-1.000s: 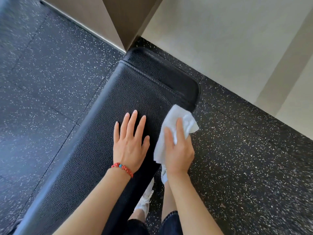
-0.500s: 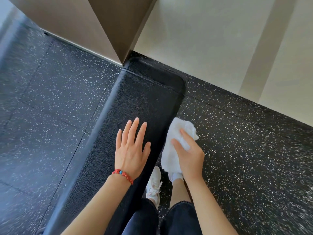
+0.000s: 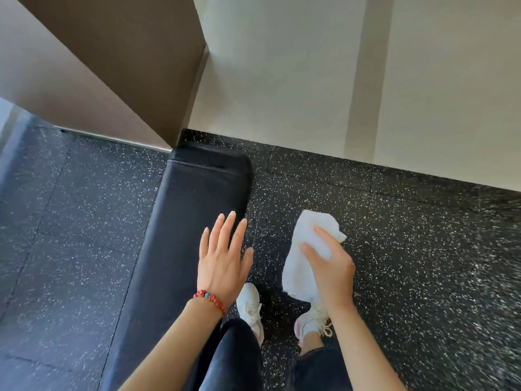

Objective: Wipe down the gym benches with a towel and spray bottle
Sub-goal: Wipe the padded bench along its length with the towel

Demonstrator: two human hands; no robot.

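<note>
Now the right hand [image 3: 331,266] clutches a crumpled white towel [image 3: 306,249]; left hand [image 3: 222,256] splayed, perhaps above the pebbled black bench [image 3: 191,210].

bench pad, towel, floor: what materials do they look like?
Bench pad: black vinyl or faux leather, probably; pebbled grain, soft sheen, a stitched seam at the far end.
Towel: thin white cloth or a disposable wipe; crumpled and limp in the right hand. Can't tell which.
Floor: looks like rubber gym tile; matte black with white flecks and visible tile joints.

benches [image 3: 194,221]: 1 | towels [image 3: 307,249]: 1 | hands [image 3: 222,261]: 2 | shoes [image 3: 249,303]: 2 | bracelets [image 3: 210,299]: 1
</note>
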